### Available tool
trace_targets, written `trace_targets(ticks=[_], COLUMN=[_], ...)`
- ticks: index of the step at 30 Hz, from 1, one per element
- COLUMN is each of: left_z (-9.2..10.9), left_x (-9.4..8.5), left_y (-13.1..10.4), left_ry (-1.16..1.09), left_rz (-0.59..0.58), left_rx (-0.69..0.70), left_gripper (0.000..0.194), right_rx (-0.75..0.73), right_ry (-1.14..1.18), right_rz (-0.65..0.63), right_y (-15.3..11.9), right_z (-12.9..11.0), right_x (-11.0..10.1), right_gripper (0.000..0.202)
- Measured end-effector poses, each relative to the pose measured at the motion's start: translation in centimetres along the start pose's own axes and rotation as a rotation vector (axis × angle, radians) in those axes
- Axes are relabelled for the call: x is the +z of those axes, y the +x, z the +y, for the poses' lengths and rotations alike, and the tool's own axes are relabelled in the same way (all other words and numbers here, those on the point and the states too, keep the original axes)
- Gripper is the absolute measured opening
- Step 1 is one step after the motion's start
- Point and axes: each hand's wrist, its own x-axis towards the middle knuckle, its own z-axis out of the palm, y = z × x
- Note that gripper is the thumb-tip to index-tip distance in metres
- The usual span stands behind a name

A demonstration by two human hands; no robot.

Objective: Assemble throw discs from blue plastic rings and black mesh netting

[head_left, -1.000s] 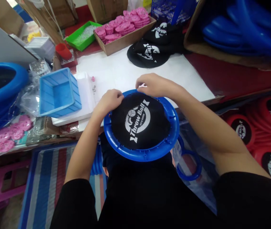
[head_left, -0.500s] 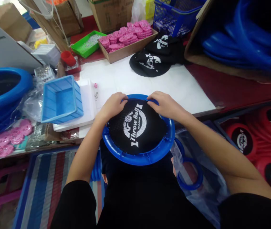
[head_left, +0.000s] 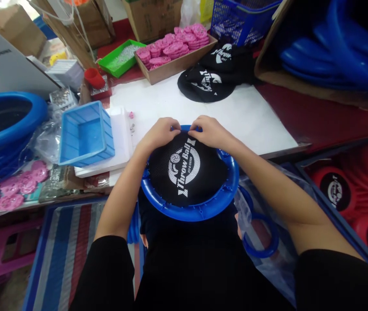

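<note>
A round black mesh cloth (head_left: 210, 177) printed "Throw Ball" lies over a blue plastic ring (head_left: 194, 213) on my lap, against the table's front edge. Along the near side, small clips and pegs show on the ring's rim. My left hand (head_left: 163, 133) pinches the cloth's far edge, left of centre. Close beside it, my right hand (head_left: 210, 131) pinches the same edge from the right. A narrow gap separates the two sets of fingertips. What lies under the fingers is hidden.
Black printed cloths (head_left: 208, 84) lie on the white table sheet (head_left: 151, 101). A light blue bin (head_left: 85, 134) stands left, with blue rings (head_left: 38, 108) beyond it. Behind are a green tray (head_left: 119, 58) and a carton of pink pieces (head_left: 177, 45). Red discs (head_left: 336, 190) fill the right side.
Both hands have moved inward along the ring's far edge, closer together. The cloth's far edge now sits nearer the rim there. The view has shifted slightly.
</note>
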Motion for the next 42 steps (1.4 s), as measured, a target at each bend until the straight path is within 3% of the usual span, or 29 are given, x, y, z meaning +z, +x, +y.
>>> trace_targets(ticks=[9, 13, 17, 23, 29, 34, 38, 42], left_z=[-0.4, -0.8, -1.2, -0.8, -0.7, -0.7, 0.4, 3.0], left_x=[0.3, -0.2, -0.9, -0.3, 0.5, 0.1, -0.6, -1.1], left_y=[0.5, 1.6, 3.0, 3.0, 1.5, -1.3, -4.2, -7.0], left_ry=[-0.172, -0.219, -0.187, -0.055, 0.081, 0.040, 0.107, 0.221], left_rz=[0.021, -0.042, -0.141, -0.102, -0.016, -0.019, -0.109, -0.190], left_rx=[-0.065, -0.111, -0.122, -0.104, 0.008, 0.071, 0.009, -0.161], left_gripper=[0.022, 0.022, 0.018, 0.021, 0.027, 0.028, 0.035, 0.039], right_rx=[0.027, 0.065, 0.084, 0.081, 0.084, -0.059, -0.157, -0.267], right_ry=[0.058, 0.043, 0.027, -0.025, -0.003, -0.085, -0.109, -0.042], right_rz=[0.029, 0.065, 0.068, 0.082, 0.075, 0.130, 0.037, -0.021], right_y=[0.0, 0.4, 0.6, 0.6, 0.2, -1.9, -2.1, -1.3], right_z=[0.2, 0.4, 0.6, 0.3, 0.2, 1.0, 1.5, 1.4], right_x=[-0.6, -0.1, 0.3, 0.4, -0.1, -0.1, -0.2, -0.6], right_gripper=[0.013, 0.016, 0.017, 0.013, 0.008, 0.014, 0.020, 0.020])
